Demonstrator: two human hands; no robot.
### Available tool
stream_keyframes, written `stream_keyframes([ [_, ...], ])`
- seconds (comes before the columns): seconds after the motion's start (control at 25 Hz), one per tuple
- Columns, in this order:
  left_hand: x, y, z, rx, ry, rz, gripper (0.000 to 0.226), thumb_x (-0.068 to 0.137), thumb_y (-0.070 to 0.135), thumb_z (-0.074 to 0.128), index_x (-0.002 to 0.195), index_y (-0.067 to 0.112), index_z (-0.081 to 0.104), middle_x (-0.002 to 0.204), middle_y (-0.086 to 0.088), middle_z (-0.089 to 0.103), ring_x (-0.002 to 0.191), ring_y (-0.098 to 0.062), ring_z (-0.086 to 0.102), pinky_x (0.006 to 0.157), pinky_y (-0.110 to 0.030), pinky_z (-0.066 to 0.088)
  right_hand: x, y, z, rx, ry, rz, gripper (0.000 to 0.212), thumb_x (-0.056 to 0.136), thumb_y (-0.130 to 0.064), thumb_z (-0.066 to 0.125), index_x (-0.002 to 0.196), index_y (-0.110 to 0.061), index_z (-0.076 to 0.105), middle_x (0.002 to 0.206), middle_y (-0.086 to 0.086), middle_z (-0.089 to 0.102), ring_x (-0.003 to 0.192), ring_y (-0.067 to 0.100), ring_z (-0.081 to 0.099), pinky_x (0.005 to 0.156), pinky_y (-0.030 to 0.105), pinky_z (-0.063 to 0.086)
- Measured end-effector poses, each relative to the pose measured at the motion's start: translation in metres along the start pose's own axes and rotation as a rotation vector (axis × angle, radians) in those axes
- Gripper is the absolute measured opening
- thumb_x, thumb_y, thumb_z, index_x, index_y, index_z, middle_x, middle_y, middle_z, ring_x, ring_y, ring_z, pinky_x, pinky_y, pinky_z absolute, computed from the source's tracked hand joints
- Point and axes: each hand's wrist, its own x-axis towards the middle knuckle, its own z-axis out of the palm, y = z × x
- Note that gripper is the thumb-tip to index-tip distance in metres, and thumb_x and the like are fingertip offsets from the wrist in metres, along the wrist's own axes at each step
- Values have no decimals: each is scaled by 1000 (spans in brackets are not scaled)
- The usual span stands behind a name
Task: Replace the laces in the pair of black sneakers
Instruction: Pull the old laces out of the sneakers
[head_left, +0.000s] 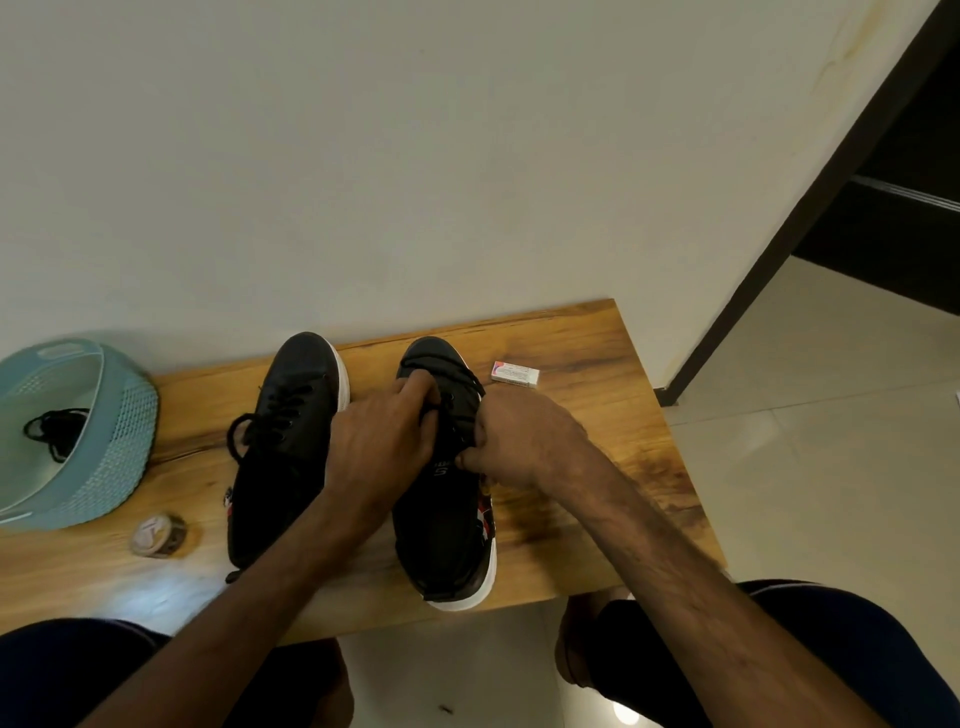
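Observation:
Two black sneakers with white soles stand side by side on a wooden table (597, 415), toes toward the wall. The left sneaker (291, 415) is laced, with a loose loop of black lace (236, 434) hanging off its left side. Over the right sneaker (447, 525) both my hands work at its lace (444, 423). My left hand (387, 441) pinches the lace near the upper eyelets. My right hand (514, 441) grips the lace at the shoe's right side. The eyelets under my fingers are hidden.
A pale blue plastic basket (124, 431) lies tilted at the table's left end, with a bundle of black laces (54, 431) inside. A small round tin (158, 535) sits in front of it. A small white box (514, 374) lies beyond the right sneaker. My knees are below the table's near edge.

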Motion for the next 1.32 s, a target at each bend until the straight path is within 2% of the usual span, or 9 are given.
stream_keyframes([
  [0.24,22,-16,-12,-1180,11,-1050,19,101,11,42,111,8,58,97,-6,65,70,-23,67,42,-31,54,-2,-4,1,40,-16,68,23,89,-31,67,75,-17,56,94,8,69,91,23,67,86,41,57],
  [0.28,23,-18,-15,-1062,-29,-980,19,101,13,42,114,12,56,102,-7,66,73,-23,68,45,-35,56,-2,-6,1,30,-16,73,22,90,-31,67,77,-17,55,95,8,69,92,24,67,87,41,57],
  [0.4,16,-24,-29,-14,-241,-278,32,95,22,59,126,25,50,129,1,55,105,-19,60,68,-34,50,-2,-10,1,-7,-9,77,16,91,-30,66,89,-15,61,97,6,63,95,25,65,85,38,56],
  [0.48,13,-20,-39,106,-278,-53,47,92,15,59,136,25,45,140,3,44,122,-21,47,75,-31,47,-2,-11,0,-24,5,83,22,92,-30,65,103,-11,65,102,8,62,98,25,64,84,38,55],
  [0.64,7,-1,-32,152,-273,83,34,98,33,47,132,27,50,129,6,53,112,-15,54,78,-31,50,-1,-14,0,-59,1,78,26,91,-29,66,110,-12,62,100,6,59,94,24,60,85,40,55],
  [0.96,23,-19,-47,371,-201,93,25,98,45,51,102,27,68,103,7,60,101,-16,55,74,-32,40,-1,-16,-2,-49,-56,143,23,91,-33,65,107,-16,64,99,3,69,95,21,66,89,41,55],
  [1.04,26,-30,-52,134,-20,-59,23,99,40,52,89,25,65,98,7,57,92,-15,54,71,-32,41,-2,-15,-2,-42,-63,172,20,92,-32,65,103,-16,65,99,2,70,94,21,68,89,40,55],
  [1.2,36,-70,-80,-857,132,-637,26,104,28,47,97,10,65,96,-8,64,87,-20,62,72,-37,52,-2,-16,0,-37,-60,210,12,91,-29,64,89,-18,63,93,2,70,89,20,69,86,38,57],
  [1.32,27,-69,-75,-313,106,-445,10,99,22,54,103,21,63,112,1,64,98,-15,59,81,-33,45,-2,-19,0,-33,-70,205,14,91,-29,64,93,-15,67,94,2,70,89,21,69,86,40,58],
])
